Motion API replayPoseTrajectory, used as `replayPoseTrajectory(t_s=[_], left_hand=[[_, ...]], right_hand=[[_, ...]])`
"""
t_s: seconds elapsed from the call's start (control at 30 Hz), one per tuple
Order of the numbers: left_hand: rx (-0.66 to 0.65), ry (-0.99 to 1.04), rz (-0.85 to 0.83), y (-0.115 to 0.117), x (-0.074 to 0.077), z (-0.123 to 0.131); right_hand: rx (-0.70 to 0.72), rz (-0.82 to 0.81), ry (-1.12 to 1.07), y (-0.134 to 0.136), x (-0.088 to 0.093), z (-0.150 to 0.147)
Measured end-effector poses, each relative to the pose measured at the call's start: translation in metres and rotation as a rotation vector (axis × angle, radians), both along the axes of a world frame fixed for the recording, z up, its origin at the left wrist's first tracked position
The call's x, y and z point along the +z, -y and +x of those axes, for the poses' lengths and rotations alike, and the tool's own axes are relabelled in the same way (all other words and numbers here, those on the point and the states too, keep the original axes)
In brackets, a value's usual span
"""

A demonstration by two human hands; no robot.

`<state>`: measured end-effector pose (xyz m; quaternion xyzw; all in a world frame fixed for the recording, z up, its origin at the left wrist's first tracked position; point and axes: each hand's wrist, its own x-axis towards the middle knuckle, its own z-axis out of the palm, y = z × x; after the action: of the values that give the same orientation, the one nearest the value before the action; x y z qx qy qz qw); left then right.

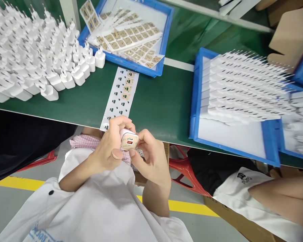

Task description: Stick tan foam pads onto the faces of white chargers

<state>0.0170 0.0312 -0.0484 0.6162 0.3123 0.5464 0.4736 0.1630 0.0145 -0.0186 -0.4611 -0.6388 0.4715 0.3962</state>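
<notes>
A white plug charger (129, 141) is held just past the table's near edge, its port end turned up toward me. That end shows two ports and a tan sticker with green print on it. My left hand (108, 144) is closed around the charger's body. Thumb and fingertips of my right hand (151, 156) pinch at the right rim of the same end. Just beyond my hands lies a white sticker sheet (120, 97) with cut-outs and several tan stickers left along its upper right side.
Many white plug chargers (47, 64) stand crowded at the left, prongs up. A blue tray (164, 50) at the back holds more sticker sheets (131, 37). On the right, another blue tray (195, 114) holds rows of chargers (242, 87). A person's arm (282, 195) shows at the lower right.
</notes>
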Motion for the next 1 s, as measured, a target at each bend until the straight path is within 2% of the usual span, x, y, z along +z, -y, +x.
replayPoseTrajectory(t_s=[0.13,0.33,0.47,0.53,0.57,0.67,0.77,0.87,1.0], left_hand=[[0.023,-0.071,-0.018,-0.002,-0.001,0.001],[-0.018,-0.063,-0.015,-0.004,0.002,0.003],[-0.041,-0.039,-0.042,-0.004,0.000,0.005],[-0.052,0.006,-0.091,-0.004,-0.002,0.007],[-0.059,0.025,-0.126,-0.004,-0.003,0.008],[-0.073,0.037,-0.227,-0.004,-0.002,0.010],[-0.066,0.004,-0.286,-0.003,0.001,0.013],[-0.045,-0.065,-0.305,-0.003,0.005,0.016],[-0.041,-0.124,-0.313,-0.002,0.007,0.017]], right_hand=[[0.006,-0.014,0.000,-0.002,-0.004,0.002],[-0.018,-0.020,-0.128,-0.001,-0.009,0.004],[0.016,-0.013,-0.135,0.000,-0.013,0.009],[0.013,0.072,-0.068,0.002,-0.014,0.013],[-0.022,0.164,-0.010,0.003,-0.014,0.015],[-0.183,0.572,0.250,0.007,-0.012,0.017],[-0.206,0.862,0.494,0.011,-0.008,0.015],[-0.212,0.924,0.540,0.014,-0.005,0.013],[-0.211,0.767,0.413,0.017,-0.004,0.014]])
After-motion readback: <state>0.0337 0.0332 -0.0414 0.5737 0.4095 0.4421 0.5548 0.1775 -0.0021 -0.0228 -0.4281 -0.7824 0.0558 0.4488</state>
